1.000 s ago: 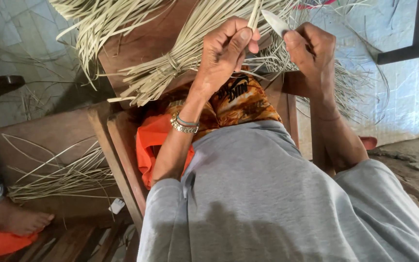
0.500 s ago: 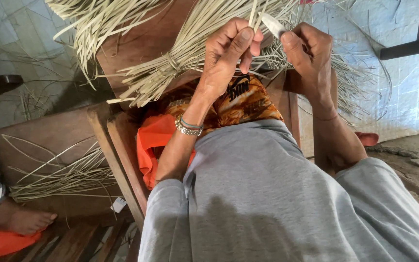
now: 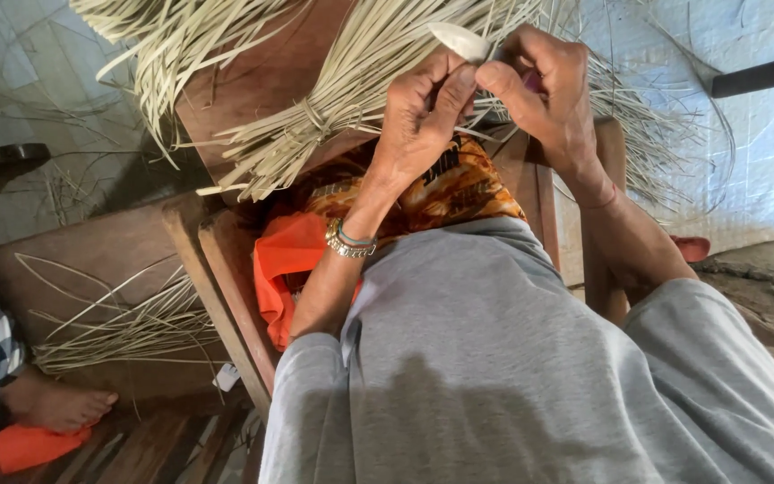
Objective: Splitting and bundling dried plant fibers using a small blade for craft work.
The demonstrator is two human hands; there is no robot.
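I see my two hands closer together now than a second ago: the left hand [image 3: 423, 116] and the right hand [image 3: 544, 90] nearly meet at the fingertips, where a gap showed before. The short pale blade [image 3: 460, 40] in the right hand now points left over the left thumb rather than standing up between the hands. The thin pale reed strip that stood up from the left fingers is no longer in sight.

1. A tied bundle [image 3: 315, 134] of pale strips lies on a wooden bench [image 3: 253, 81].
2. Loose strips [image 3: 127, 327] rest on a lower board [image 3: 73, 260].
3. Another person's bare foot [image 3: 60, 403] rests beside an orange cloth [image 3: 33, 445].
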